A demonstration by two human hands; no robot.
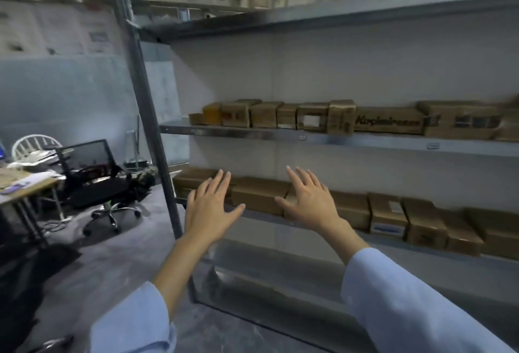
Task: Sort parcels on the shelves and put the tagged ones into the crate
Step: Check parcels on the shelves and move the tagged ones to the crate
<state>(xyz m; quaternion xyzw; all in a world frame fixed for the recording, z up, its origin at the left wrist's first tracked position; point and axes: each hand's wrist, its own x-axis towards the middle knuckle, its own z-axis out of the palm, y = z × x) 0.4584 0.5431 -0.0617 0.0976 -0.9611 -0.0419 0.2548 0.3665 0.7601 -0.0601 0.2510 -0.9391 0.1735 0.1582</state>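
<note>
Head view. Holding left hand (pixel 213 206) and right hand (pixel 309 203) out before the lower shelf (pixel 387 243), both spread wide, fingers straight, gripping nothing. Flanking one parcel (pixel 258 194) near the left end of that shelf, close in front of it; cannot tell whether touching. Looking along two lines of cardboard parcels: lower row (pixel 387 218) running off rightward, upper row (pixel 317 118) on the middle shelf (pixel 280 135). Making out pale labels on a few, too blurred to read as tags. Finding no crate anywhere in view, so nothing visibly placed in it. Judging the job as early: shelves full, no parcel lifted, sorting, picking and crating all left to do. Left of the upright (pixel 146 116), noting a chair (pixel 106 192) and a desk (pixel 25 184).
</note>
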